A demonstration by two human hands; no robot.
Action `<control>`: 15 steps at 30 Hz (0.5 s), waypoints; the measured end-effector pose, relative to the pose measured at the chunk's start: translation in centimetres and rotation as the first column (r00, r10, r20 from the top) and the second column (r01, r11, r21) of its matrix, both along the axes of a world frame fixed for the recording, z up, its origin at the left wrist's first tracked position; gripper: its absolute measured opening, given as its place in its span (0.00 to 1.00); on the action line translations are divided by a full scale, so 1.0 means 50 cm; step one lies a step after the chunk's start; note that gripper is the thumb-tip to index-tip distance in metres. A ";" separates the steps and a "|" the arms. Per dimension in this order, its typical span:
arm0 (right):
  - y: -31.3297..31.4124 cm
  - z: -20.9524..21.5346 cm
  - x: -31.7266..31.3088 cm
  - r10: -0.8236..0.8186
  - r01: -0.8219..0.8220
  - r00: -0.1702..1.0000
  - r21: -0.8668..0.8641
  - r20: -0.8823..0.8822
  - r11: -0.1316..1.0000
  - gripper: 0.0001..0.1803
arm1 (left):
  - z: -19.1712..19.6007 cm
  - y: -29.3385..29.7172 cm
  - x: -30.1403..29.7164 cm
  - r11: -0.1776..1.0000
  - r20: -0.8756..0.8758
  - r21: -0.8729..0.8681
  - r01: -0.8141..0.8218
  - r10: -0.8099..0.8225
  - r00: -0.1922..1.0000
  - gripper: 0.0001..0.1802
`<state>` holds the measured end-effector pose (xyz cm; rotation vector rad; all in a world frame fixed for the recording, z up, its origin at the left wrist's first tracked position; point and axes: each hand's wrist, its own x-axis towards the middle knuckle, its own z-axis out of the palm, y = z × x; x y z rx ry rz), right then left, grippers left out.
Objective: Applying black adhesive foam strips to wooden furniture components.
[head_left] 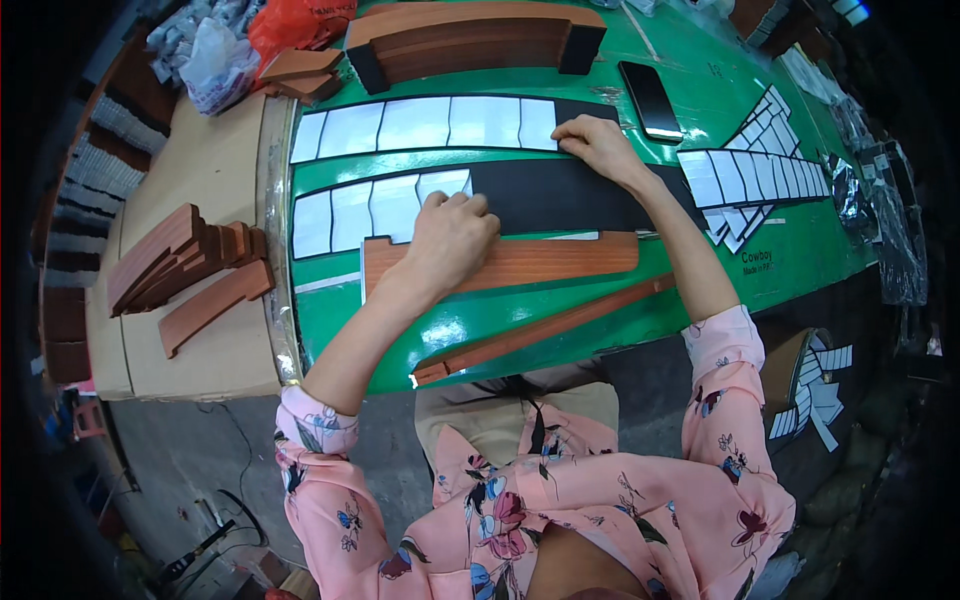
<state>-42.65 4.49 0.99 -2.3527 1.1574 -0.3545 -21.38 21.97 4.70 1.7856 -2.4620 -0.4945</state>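
Note:
Two long, curved black strips lie one behind the other, each partly covered with glossy white patches. My left hand (455,240), fingers curled into a loose fist, rests over the white-covered part of the near strip (560,195); its fingertips are hidden. At the far strip (415,122), my right hand (600,145) has its fingers pressed together beside the edge of the last white patch (537,124). Whatever is between those fingertips is too small to see. Just in front of the near strip lies a brown wooden board (560,262), partly covered by my left forearm.
A curved wooden piece (470,45) stands at the back of the green table (520,310). A phone (650,100) lies behind my right hand, with white-patched strips (755,178) to its right. Wooden parts (190,260) sit at left; a thin wooden strip (540,325) lies near the front edge.

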 end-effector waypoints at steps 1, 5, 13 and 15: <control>-0.004 0.000 -0.005 -0.004 0.004 1.000 -0.002 -0.003 1.000 0.11 | -0.013 -0.008 -0.007 0.983 0.033 -0.173 0.066 -0.061 0.998 0.08; -0.014 0.019 -0.011 0.156 -0.179 0.965 -0.092 -0.209 0.980 0.16 | -0.035 -0.078 -0.028 0.964 0.014 -0.248 0.094 -0.093 0.996 0.13; -0.032 0.007 -0.017 0.322 -0.390 0.874 -0.132 -0.363 0.911 0.21 | -0.087 -0.192 -0.086 0.989 0.076 -0.119 0.084 -0.075 0.994 0.23; -0.036 0.016 -0.012 0.337 -0.404 0.864 -0.117 -0.374 0.907 0.20 | -0.099 -0.198 -0.081 0.992 0.058 -0.111 0.061 -0.054 0.997 0.26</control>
